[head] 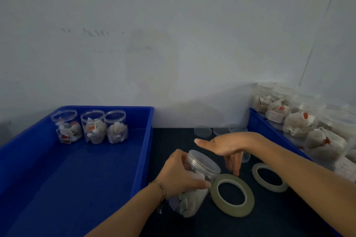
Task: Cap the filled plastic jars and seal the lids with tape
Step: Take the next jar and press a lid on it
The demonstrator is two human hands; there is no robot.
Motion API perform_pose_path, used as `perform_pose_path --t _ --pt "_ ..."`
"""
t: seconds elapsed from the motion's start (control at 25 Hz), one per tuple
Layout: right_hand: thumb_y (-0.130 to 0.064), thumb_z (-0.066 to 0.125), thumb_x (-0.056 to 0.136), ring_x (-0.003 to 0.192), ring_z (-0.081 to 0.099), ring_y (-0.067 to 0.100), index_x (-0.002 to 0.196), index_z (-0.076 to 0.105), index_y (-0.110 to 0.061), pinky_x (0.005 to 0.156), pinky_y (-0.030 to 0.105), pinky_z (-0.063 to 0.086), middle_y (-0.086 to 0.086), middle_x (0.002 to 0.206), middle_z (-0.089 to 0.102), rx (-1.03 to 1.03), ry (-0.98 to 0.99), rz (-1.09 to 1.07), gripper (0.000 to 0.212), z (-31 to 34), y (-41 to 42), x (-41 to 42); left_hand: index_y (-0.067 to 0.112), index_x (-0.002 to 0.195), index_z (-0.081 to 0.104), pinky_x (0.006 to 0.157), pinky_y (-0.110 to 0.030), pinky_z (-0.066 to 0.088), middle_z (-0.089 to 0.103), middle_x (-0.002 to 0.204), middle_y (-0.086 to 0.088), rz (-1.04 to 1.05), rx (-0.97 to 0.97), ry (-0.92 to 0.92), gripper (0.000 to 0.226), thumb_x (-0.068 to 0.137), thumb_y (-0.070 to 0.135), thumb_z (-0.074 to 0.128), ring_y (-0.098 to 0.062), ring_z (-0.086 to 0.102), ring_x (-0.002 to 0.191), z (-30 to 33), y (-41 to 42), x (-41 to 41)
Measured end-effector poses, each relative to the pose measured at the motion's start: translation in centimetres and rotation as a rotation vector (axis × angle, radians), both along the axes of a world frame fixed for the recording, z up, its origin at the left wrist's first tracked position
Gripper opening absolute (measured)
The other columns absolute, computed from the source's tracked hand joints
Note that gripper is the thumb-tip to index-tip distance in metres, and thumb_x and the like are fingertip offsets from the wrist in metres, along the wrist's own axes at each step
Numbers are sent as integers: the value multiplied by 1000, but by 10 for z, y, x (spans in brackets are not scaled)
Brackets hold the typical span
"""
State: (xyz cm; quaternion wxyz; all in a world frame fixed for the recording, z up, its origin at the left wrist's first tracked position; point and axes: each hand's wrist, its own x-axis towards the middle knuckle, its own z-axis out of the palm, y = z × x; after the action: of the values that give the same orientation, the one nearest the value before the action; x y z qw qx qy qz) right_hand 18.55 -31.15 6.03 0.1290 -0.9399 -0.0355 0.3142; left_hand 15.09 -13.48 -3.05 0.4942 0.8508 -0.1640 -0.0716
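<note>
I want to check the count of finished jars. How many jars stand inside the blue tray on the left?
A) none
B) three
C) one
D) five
B: three clear jars stand in a row at the far end of the blue tray.

Single head-worn view; faces forward and down, close above the table (269,217).

The left hand (181,171) curled its fingers round a capped jar (194,183), bracelet at the wrist; the right hand (223,146) hovered above, thumb straight, fingers pointing down
</note>
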Motion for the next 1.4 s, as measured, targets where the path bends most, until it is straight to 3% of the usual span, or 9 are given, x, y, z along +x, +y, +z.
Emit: perform_pose_path --t 0.12,0.2,0.44,0.6,0.68,0.84,0.96,1.16,1.4 --pt "-77 44 75 135 26 5 145 1 -51 108 25 27 -11 158 12 170 -92 375 86 0 -13 -2 28 115 42 90 -30 52 50 117 8 27 -21 -2 82 47 42 87 -8 54 105 0 2 5" --pt "-67 61 75 132 35 4 142 8 -58 105 24 35 -18 153 22 286 -95 416 86 -9 -13 -7 28 116 42 88 -27 52 52 116 9 40 -55 -11 82 49 37 88 -7 55 104 -1 2 7" --pt "-94 2 56 55 69 17 104 58 -15 54 28 56 7 75 68 -63 -414 116 109 -33 13 -13 36 110 37 71 -13 48 55 105 16 -18 23 -6 82 44 49 83 1 56 95 -7 -3 5" --pt "-80 24 76 142 23 16 148 16 -43 113 36 22 3 157 23 181 -286 305 82 -19 3 -6 24 132 32 81 -16 47 51 115 15 77 -71 -11 105 44 43 86 -3 54 103 -8 3 14" --pt "-71 41 81 144 9 12 144 2 -55 113 32 15 -6 160 3 222 -224 448 76 -17 -1 -6 23 143 22 85 -17 46 49 119 16 85 -93 -30 120 43 43 85 -3 52 106 -8 3 17" --pt "-73 44 82 100 55 22 137 14 -60 85 39 48 3 122 45 116 -499 363 65 -35 8 -6 26 143 24 80 -13 45 51 110 22 120 -104 -63 124 37 48 84 3 53 100 -10 1 19" --pt "-66 39 87 77 54 20 133 17 -52 63 33 41 1 107 42 78 -569 315 54 -46 22 -11 26 146 17 92 -22 44 48 125 15 153 31 -101 128 40 47 86 -2 49 110 -10 1 19" --pt "-86 15 75 137 30 30 135 -2 -66 105 50 34 -5 158 7 87 -500 350 66 -36 21 -11 25 136 37 94 -25 49 50 130 13 112 -67 -158 108 41 48 84 -10 50 120 -9 -2 20" --pt "-57 20 96 120 50 24 145 25 -36 97 39 40 1 140 45 78 -747 383 53 -48 38 -16 26 116 51 88 -19 39 53 106 14 149 340 -420 59 67 54 70 -4 48 99 2 -1 13"
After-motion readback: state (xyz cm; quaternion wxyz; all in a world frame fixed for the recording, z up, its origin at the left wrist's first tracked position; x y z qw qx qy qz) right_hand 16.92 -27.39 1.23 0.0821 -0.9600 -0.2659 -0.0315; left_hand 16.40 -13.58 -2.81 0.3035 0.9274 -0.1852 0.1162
